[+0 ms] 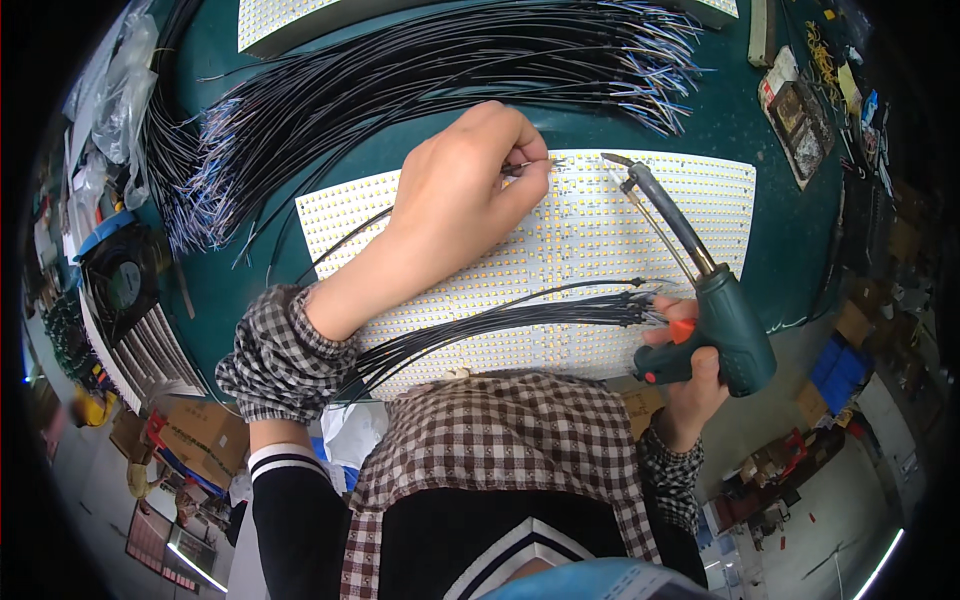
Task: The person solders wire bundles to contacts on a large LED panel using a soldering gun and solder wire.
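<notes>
My left hand (465, 180) pinches the end of a thin black cable (348, 237) above the far edge of a white LED board (690, 215). The rest of that cable runs back under my left forearm. In my right hand (703, 392) is a green soldering gun (738, 320) with a red trigger. Its bent tip points at the board's far edge, a little right of my left fingers; whether it touches the board I cannot tell. A small bunch of black cables (510, 315) lies across the near part of the board, with its right ends close to my right fingers.
A large bundle of black cables (420, 75) with blue and white wire ends spreads over the green table behind the board. More white boards (340, 22) stand at the far edge. A dark-stained box (800, 120) lies far right; a fan (125, 285) and plastic bags (128, 110) are at left.
</notes>
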Tool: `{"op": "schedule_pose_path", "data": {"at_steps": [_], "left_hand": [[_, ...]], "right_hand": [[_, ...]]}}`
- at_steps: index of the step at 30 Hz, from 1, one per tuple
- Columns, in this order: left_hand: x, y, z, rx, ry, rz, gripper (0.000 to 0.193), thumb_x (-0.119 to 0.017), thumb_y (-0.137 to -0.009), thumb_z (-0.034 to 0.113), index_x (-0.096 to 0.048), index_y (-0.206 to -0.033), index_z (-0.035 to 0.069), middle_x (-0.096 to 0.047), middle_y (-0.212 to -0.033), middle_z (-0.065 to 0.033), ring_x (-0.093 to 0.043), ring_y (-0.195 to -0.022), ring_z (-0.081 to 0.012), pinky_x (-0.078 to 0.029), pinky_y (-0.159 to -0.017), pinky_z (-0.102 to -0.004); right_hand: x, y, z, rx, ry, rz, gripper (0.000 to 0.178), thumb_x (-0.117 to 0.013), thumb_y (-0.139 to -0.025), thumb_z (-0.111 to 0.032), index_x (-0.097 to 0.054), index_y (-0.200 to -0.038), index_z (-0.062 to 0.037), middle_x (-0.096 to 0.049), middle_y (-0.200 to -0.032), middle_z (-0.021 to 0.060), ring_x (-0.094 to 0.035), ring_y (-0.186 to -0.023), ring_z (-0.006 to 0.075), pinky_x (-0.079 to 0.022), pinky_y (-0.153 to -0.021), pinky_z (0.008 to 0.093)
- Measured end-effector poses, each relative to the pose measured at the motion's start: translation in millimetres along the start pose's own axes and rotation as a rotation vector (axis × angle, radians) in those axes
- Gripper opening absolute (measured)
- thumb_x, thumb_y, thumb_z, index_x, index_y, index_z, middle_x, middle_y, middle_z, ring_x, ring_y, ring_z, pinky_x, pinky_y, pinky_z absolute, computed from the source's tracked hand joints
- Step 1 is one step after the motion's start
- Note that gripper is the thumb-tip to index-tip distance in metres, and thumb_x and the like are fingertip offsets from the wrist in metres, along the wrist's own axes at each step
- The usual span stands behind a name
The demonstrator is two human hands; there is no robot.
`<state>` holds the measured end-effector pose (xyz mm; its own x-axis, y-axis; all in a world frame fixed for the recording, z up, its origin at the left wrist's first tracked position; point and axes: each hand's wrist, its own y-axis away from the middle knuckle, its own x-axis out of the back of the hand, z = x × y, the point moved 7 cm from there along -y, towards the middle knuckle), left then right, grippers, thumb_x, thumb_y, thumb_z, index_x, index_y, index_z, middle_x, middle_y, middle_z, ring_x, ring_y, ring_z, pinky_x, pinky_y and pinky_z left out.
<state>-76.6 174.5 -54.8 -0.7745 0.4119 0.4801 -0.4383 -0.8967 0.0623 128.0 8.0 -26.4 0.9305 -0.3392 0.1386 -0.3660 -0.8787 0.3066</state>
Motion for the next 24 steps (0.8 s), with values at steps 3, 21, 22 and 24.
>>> {"op": "schedule_pose_path", "data": {"at_steps": [3,21,22,24], "left_hand": [[0,-1,-1,0.007,-0.022,0.018,0.009,-0.066,-0.075,0.008,-0.058,-0.078,0.004,-0.058,-0.077,-0.0077,-0.061,-0.065,-0.0226,-0.048,-0.055,-0.0318],[-1,1,4,-0.059,-0.073,0.073,0.012,-0.066,-0.071,0.005,-0.055,-0.074,0.004,-0.057,-0.074,-0.0084,-0.06,-0.064,-0.0247,-0.047,-0.054,-0.0337],[-1,1,4,-0.061,-0.075,0.072,0.012,-0.066,-0.07,0.005,-0.055,-0.074,0.004,-0.057,-0.074,-0.0083,-0.06,-0.065,-0.0245,-0.047,-0.054,-0.0335],[-1,1,4,-0.062,-0.075,0.07,0.012,-0.066,-0.07,0.005,-0.055,-0.074,0.004,-0.057,-0.074,-0.0082,-0.06,-0.065,-0.0244,-0.047,-0.055,-0.0334]], "right_hand": [[-2,-2,-3,0.001,-0.004,-0.019,0.069,-0.06,-0.083,-0.05,-0.049,-0.115,0.0105,-0.059,-0.099,0.0178,-0.065,-0.083,0.0269,-0.057,-0.067,0.032],[-11,4,-3,-0.077,-0.021,-0.066,0.06,-0.067,-0.079,-0.048,-0.053,-0.093,0.0085,-0.054,-0.083,0.0139,-0.058,-0.078,0.0237,-0.057,-0.064,0.0338],[-12,4,-3,-0.077,-0.022,-0.065,0.06,-0.067,-0.079,-0.048,-0.053,-0.093,0.0085,-0.054,-0.083,0.0139,-0.058,-0.078,0.0237,-0.057,-0.064,0.0338],[-15,3,-3,-0.091,-0.038,-0.072,0.059,-0.068,-0.078,-0.047,-0.053,-0.094,0.0081,-0.053,-0.083,0.0135,-0.057,-0.078,0.0231,-0.057,-0.065,0.0341]]}}
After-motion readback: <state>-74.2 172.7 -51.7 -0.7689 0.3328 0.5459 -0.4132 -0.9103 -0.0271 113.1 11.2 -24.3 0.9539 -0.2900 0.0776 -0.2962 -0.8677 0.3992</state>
